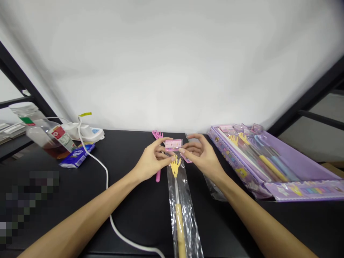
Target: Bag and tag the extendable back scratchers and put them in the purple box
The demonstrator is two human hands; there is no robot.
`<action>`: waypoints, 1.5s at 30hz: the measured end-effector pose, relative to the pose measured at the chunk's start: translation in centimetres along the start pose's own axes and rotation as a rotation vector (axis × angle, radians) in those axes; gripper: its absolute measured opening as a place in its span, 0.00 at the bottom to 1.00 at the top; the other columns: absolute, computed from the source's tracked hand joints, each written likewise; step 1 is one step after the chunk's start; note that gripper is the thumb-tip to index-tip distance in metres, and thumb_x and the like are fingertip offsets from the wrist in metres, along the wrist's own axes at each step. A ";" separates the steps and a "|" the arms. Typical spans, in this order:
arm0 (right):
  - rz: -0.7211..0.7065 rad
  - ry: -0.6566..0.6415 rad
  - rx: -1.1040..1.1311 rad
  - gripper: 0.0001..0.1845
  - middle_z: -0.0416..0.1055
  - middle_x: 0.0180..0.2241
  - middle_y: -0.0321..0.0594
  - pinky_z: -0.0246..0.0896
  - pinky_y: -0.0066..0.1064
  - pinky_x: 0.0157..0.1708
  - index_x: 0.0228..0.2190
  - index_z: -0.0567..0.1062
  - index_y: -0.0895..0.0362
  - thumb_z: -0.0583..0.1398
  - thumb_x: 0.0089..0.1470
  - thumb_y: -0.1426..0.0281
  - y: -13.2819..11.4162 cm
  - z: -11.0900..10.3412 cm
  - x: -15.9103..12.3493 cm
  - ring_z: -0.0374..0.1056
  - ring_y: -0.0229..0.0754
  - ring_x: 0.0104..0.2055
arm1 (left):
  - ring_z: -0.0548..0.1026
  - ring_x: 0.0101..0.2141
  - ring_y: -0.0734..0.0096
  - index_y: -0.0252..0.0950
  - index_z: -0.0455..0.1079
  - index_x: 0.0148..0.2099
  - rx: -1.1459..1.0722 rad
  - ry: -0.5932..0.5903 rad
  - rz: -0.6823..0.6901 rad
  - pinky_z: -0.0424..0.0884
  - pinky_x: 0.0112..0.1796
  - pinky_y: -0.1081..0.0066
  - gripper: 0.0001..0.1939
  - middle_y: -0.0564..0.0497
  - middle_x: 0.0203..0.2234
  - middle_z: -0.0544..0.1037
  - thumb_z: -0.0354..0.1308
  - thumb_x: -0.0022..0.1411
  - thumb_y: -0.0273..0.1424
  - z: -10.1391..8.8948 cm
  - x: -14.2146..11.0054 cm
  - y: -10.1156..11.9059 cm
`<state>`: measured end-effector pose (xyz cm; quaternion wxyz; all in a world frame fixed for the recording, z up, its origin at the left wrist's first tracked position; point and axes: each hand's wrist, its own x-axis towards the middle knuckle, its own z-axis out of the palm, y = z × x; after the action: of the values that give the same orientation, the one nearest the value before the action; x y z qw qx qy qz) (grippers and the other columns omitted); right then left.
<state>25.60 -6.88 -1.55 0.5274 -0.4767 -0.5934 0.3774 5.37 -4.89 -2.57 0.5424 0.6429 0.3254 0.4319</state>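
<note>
Centrally, the yellow back scratcher (175, 169) lies in a clear plastic sleeve (189, 211), handle toward the wearer, splayed claw away; long axis near-to-far, its far end slightly leftward. Left hand (151, 160) and right hand (202, 154) pinch the sleeve's pink card header (173, 144) from either side, fingers curled. Black tabletop (139, 211), smooth; white cable (119, 233) curving across at left. Pink scratcher (158, 175) just beyond the left hand. Purple display box (239, 172) at right, holding more scratchers; bottle (51, 134) and power strip (92, 134) at left. Pale wall (166, 64) behind. Scratcher: pale-yellow grip, silvery shaft, brighter claw; sleeve glossy, creased.
</note>
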 end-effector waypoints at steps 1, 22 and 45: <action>0.068 -0.055 -0.003 0.27 0.75 0.33 0.37 0.71 0.34 0.33 0.44 0.66 0.53 0.70 0.47 0.59 0.0 0.0 -0.1 0.75 0.42 0.34 | 0.82 0.34 0.65 0.38 0.64 0.61 -0.008 0.030 0.007 0.79 0.38 0.69 0.33 0.46 0.40 0.80 0.70 0.55 0.33 0.0 0.1 0.1; 0.180 0.128 0.084 0.26 0.77 0.26 0.37 0.70 0.34 0.28 0.48 0.71 0.54 0.70 0.47 0.69 -5.5 -8.7 2.2 0.74 0.43 0.28 | 0.80 0.32 0.67 0.36 0.69 0.50 -0.087 0.102 -0.092 0.77 0.33 0.69 0.16 0.46 0.35 0.78 0.59 0.64 0.39 5.9 7.2 1.5; 0.014 0.353 -1.158 0.28 0.78 0.42 0.56 0.65 0.47 0.49 0.47 0.79 0.64 0.69 0.46 0.59 -1.3 -20.2 3.2 0.74 0.58 0.45 | 0.73 0.48 0.53 0.33 0.76 0.46 0.841 -0.355 0.504 0.67 0.54 0.55 0.13 0.40 0.45 0.78 0.53 0.64 0.26 13.4 9.7 -0.3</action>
<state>45.32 -5.25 3.74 0.2702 -0.7456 -0.6027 -0.0880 21.61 -1.83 -1.45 0.1632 0.9270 0.2092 0.2652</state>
